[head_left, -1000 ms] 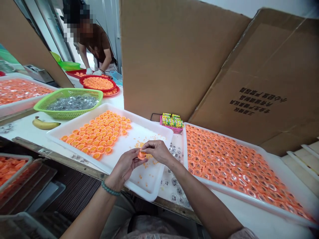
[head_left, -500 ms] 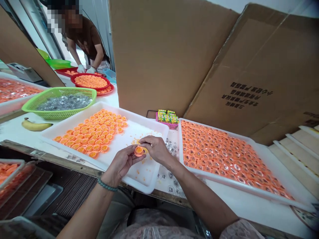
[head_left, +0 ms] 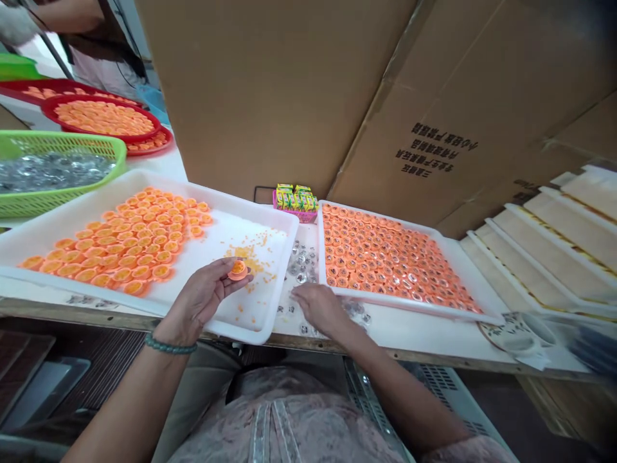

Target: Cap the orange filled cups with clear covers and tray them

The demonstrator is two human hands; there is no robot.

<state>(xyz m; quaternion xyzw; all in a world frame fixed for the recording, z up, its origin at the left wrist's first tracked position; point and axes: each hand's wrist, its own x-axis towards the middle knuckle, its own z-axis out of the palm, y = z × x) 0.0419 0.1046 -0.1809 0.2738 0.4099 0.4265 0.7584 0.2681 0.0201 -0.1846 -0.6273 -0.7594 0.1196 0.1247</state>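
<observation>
My left hand [head_left: 206, 289] holds a small round orange cup [head_left: 238, 270] with a yellow-orange filling, gripped at the fingertips above the near part of a white tray [head_left: 226, 225]. Rows of similar orange cups [head_left: 130, 247] cover that tray's left side, and yellow crumbs [head_left: 250, 254] lie scattered on its right. My right hand [head_left: 322, 310] is low over the strip between two trays, its fingers curled together. Small clear plastic pieces with dark print [head_left: 303, 260] lie by its fingertips; whether it pinches one is hidden.
A second white tray [head_left: 486, 305] to the right bears many wrapped orange cups [head_left: 385, 257]. Behind stand a pink basket [head_left: 301, 215] of yellow-green packets and tall cardboard [head_left: 279, 96]. A green basket [head_left: 62, 193], red trays [head_left: 53, 112] and a gloved co-worker's hand [head_left: 17, 24] are at left.
My right hand has left the orange cup and moved right to the clear pieces. My left hand still holds the cup. The view has swung to the right.
</observation>
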